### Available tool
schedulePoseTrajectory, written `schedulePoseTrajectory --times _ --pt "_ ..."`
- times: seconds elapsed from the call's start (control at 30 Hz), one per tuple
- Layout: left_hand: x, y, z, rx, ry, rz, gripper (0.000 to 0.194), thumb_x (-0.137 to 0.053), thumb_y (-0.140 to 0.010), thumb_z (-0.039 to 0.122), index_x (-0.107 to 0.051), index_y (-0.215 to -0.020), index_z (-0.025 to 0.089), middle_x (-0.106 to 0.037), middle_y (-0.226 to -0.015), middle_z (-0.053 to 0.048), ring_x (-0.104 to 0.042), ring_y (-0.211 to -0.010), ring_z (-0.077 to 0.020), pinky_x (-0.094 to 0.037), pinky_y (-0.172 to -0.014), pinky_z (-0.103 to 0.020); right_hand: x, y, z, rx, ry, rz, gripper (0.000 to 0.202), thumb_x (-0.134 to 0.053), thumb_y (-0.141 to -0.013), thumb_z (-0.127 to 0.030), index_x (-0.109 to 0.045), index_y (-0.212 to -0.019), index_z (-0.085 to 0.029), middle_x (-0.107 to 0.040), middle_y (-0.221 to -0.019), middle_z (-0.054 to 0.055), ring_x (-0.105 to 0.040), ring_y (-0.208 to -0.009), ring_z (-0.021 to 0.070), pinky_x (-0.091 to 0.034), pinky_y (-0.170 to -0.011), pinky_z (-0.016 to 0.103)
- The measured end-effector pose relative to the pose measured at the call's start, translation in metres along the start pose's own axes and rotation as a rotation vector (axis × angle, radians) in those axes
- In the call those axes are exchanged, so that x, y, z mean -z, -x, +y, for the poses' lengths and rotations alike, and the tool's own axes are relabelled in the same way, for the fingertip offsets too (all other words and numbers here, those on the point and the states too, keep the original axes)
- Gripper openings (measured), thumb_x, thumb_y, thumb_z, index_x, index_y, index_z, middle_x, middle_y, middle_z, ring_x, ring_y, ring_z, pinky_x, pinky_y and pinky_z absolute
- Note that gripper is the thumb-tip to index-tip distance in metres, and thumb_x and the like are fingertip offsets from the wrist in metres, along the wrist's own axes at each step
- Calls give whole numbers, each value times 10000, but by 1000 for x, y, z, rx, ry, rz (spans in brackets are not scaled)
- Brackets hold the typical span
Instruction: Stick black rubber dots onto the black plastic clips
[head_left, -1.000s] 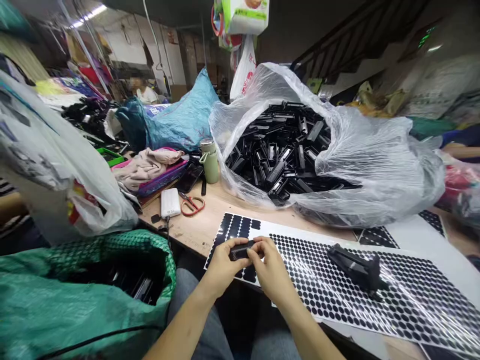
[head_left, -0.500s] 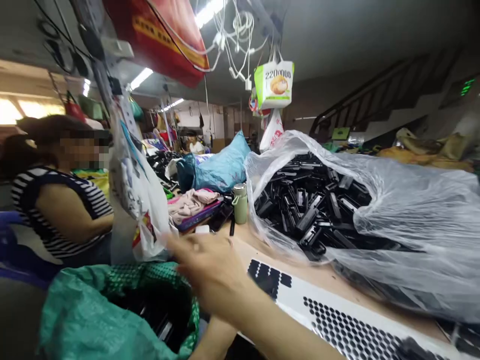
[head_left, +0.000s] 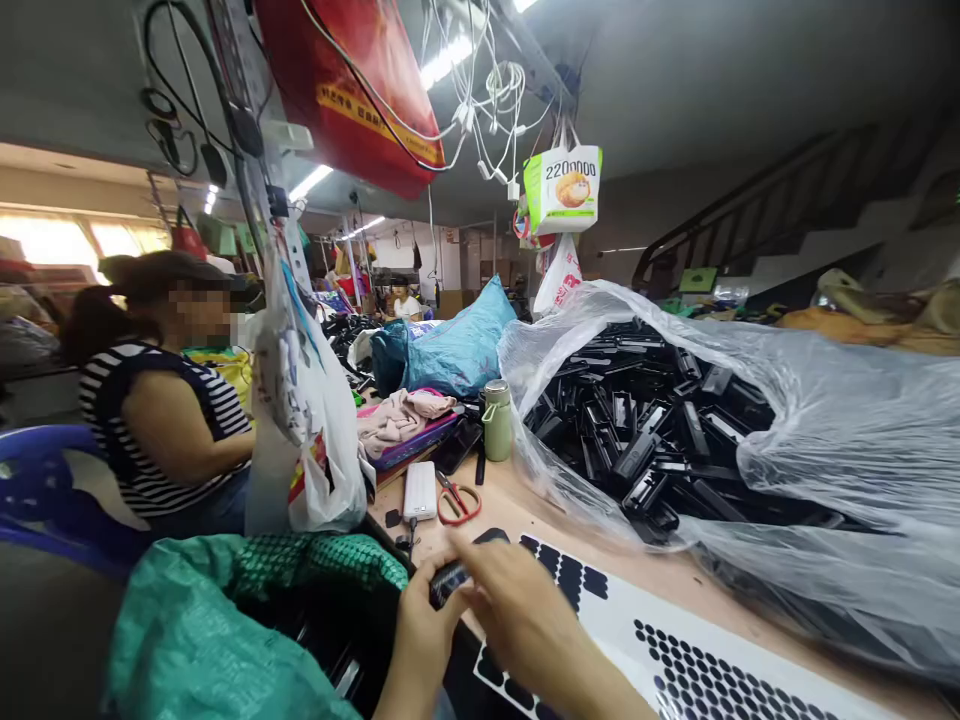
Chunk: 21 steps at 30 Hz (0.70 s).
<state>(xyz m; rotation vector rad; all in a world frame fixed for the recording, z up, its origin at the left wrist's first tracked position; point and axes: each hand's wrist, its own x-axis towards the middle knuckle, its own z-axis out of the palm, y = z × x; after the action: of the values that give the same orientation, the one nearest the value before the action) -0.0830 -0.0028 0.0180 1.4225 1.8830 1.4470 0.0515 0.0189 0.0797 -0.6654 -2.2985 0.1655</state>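
Note:
My left hand [head_left: 421, 625] is low in the middle, fingers closed around a small glossy black plastic part [head_left: 447, 584]. Over it reaches my right hand [head_left: 521, 600], its thumb and bent fingers closing on the same part; its fingertips are a little blurred. Beneath my forearm lies a white sheet [head_left: 611, 640] of black stickers, round dots on one side and larger rounded shapes on the other. To the left, a green woven sack [head_left: 195, 610] gapes, with dark parts inside. A clear plastic bag [head_left: 832, 420] heaped with black plastic parts [head_left: 637, 440] lies on the table at right.
Beyond my hands are a white power bank [head_left: 420, 490] with a cable, red-handled scissors [head_left: 459, 502] and a green bottle [head_left: 496, 420]. A white plastic bag [head_left: 330, 480] hangs at left, near a seated person [head_left: 165, 400] in stripes. Cables [head_left: 487, 110] dangle overhead.
My right hand has come back from over the sack's edge to the part in my left hand, which has come into view. The camera view has shifted slightly, uncovering the scissors.

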Motion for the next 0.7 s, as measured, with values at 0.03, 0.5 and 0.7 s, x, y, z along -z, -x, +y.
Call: schedulePoseTrajectory --times 0.03,0.5,0.7 --pt "0 -2 -1 30 46 -22 304 -572 -686 318 -688 -816 69 -654 -616 -72 -634 -671 -208 -508 -630 -284 11 18 17 -164 -12 66 438 -399 -857 -206 -359 -1294 -217 -621 -909 53 -568 -793 172 -459 -712 296" --pt "-50 16 25 519 684 -594 428 -730 -584 150 -546 -969 123 -657 -878 -80 -661 -790 -203 -538 -737 -316 55 197 111 -1276 156 103 192 -434 -752 -227 -615 -751 -165 -674 -794 80 -611 -772 198 -418 -731 289" --pt "-69 29 24 567 633 -722 428 -721 -611 141 -531 -994 118 -650 -884 -86 -663 -771 -187 -537 -758 -321 11 176 117 -1266 128 46 159 -466 -780 -195 -622 -762 -171 -658 -845 71 -587 -816 176 -380 -745 265"
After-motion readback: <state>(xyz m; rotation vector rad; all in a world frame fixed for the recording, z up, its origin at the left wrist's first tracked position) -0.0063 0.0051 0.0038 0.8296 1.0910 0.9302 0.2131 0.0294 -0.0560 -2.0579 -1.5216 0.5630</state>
